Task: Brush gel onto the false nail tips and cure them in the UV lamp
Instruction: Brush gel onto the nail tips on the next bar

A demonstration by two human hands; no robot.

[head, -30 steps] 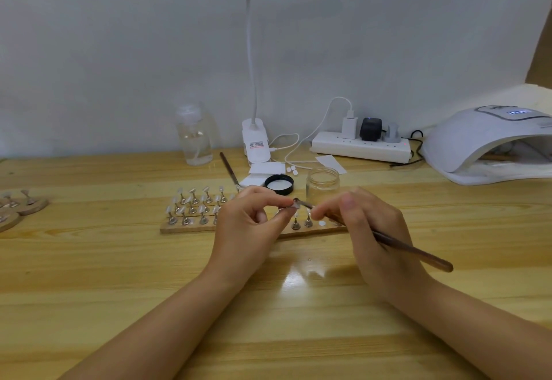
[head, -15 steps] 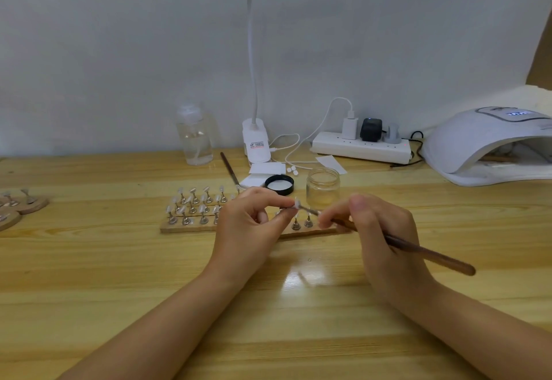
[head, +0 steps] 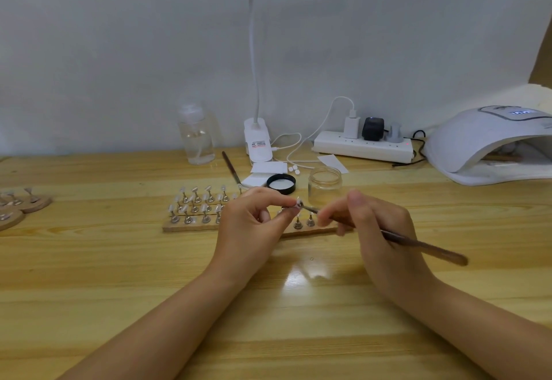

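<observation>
My left hand (head: 254, 227) pinches a small metal stand with a clear nail tip (head: 298, 202) on top, lifted above the wooden holder board (head: 310, 231). My right hand (head: 376, 230) grips a brown-handled brush (head: 424, 248); its bristle end touches the held tip. Several more tips on stands (head: 197, 203) fill the board's left part, and two stands (head: 303, 221) show between my hands. An open glass gel jar (head: 325, 184) stands just behind, its black lid (head: 280, 184) beside it. The white UV lamp (head: 490, 146) sits at the far right.
A clear pump bottle (head: 197, 134), a white desk lamp base (head: 258, 140) and a power strip (head: 363, 146) with cables line the wall. A second brush (head: 230, 167) lies behind the board. Round wooden stands (head: 18, 203) with tips sit at the left edge.
My right hand and the brush have drawn slightly to the right, stroking along the held tip. The left hand has stayed almost still.
</observation>
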